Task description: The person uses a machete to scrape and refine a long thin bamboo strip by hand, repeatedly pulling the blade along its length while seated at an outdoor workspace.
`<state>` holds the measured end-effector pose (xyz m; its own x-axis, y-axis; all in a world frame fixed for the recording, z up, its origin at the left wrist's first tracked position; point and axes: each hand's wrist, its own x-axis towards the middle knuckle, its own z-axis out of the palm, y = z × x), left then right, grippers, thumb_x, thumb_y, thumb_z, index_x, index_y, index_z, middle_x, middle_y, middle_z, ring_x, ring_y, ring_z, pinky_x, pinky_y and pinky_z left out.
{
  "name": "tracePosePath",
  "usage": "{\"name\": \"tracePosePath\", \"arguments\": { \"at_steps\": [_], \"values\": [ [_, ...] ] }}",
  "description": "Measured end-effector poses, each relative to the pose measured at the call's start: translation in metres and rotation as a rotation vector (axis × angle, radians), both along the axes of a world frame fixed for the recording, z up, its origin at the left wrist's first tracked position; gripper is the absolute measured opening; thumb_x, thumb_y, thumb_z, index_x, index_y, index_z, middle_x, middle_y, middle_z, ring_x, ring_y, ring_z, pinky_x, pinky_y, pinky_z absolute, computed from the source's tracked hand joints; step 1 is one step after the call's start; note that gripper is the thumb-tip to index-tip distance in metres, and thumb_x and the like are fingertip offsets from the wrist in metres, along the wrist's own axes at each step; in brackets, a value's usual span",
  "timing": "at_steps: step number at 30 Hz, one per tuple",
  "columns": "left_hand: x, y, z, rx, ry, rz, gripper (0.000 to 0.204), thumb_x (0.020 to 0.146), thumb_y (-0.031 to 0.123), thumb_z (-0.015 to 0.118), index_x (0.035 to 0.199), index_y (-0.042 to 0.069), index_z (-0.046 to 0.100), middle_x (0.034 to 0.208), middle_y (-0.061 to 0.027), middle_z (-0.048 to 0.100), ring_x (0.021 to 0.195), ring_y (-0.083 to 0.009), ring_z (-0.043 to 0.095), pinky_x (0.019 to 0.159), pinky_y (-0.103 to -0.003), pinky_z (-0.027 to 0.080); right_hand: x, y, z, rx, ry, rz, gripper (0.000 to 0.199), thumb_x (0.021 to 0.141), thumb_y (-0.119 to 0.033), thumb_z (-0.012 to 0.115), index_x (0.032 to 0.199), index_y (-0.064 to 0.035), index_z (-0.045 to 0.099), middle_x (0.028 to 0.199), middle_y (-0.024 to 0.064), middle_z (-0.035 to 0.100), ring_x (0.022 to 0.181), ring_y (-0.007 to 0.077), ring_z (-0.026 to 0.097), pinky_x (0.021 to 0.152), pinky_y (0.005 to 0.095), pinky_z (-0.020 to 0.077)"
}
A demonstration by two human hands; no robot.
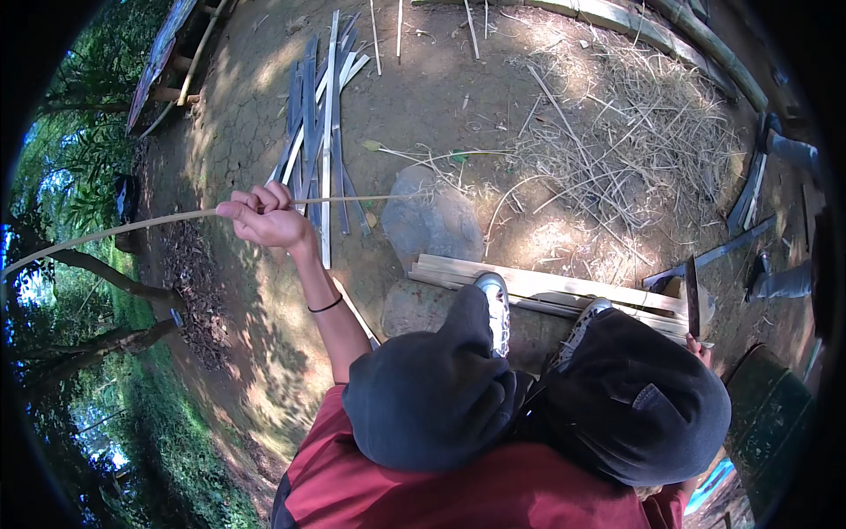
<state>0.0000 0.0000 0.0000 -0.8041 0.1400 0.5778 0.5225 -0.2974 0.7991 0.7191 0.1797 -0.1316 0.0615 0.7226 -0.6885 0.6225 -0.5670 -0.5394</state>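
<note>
Out on the bare dirt yard: one long thin bamboo strip (132, 225) running from far left to past the grey stone (432, 220). Looks light, springy, bends under own weight, probably sharp-edged, so best gripped mid-length where it balances. Pinched right there in the left hand (264, 216), fingers curled tight around it. Further up, one pile of flat bamboo slats (319, 132), maybe a dozen, hard to count. Two or three pale split planks (546, 286) under two shoes. One blade (693, 295) by the right hand (702, 348), mostly hidden, grip unclear.
</note>
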Motion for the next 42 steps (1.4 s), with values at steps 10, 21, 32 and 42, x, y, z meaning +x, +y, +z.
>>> {"name": "tracePosePath", "arguments": {
  "at_steps": [10, 21, 32, 42],
  "values": [
    [0.012, 0.019, -0.013, -0.051, -0.025, -0.145, 0.053, 0.101, 0.052, 0.033, 0.064, 0.016, 0.020, 0.049, 0.0044, 0.016, 0.041, -0.0076, 0.014, 0.041, -0.027, 0.011, -0.268, 0.090, 0.141, -0.267, 0.195, 0.505, 0.014, 0.094, -0.018, 0.054, 0.090, -0.0055, 0.048, 0.059, -0.0039, 0.040, 0.042, 0.0057, 0.038, 0.037, 0.0232, 0.0307],
    [0.007, 0.017, -0.007, 0.088, -0.115, -0.178, 0.056, 0.101, 0.053, 0.032, 0.061, 0.014, 0.020, 0.051, 0.0042, 0.016, 0.043, -0.0072, 0.013, 0.041, -0.024, 0.011, -0.454, -0.053, 0.033, -0.040, 0.525, 0.862, 0.041, 0.095, -0.036, 0.056, 0.080, 0.0027, 0.062, 0.050, 0.0023, 0.048, 0.046, 0.0141, 0.046, 0.050, 0.0368, 0.0389],
    [0.007, 0.003, -0.001, 0.104, -0.285, -0.434, 0.065, 0.088, 0.071, 0.030, 0.057, 0.016, 0.019, 0.046, 0.0028, 0.015, 0.049, -0.0120, 0.008, 0.049, -0.029, 0.009, -0.486, -0.123, 0.019, 0.194, 0.672, 0.794, 0.029, 0.090, -0.020, 0.054, 0.085, 0.0090, 0.058, 0.057, 0.0223, 0.054, 0.055, 0.0415, 0.056, 0.057, 0.0481, 0.0415],
    [0.026, 0.008, -0.007, 0.184, -0.242, -0.478, 0.068, 0.089, 0.076, 0.027, 0.058, 0.017, 0.017, 0.046, 0.0038, 0.014, 0.045, -0.0108, 0.008, 0.046, -0.029, 0.006, -0.495, -0.149, -0.035, 0.058, 0.496, 0.806, 0.036, 0.089, -0.028, 0.054, 0.090, 0.0075, 0.058, 0.077, 0.0306, 0.062, 0.077, 0.0470, 0.062, 0.074, 0.0533, 0.0497]
  ]
}}
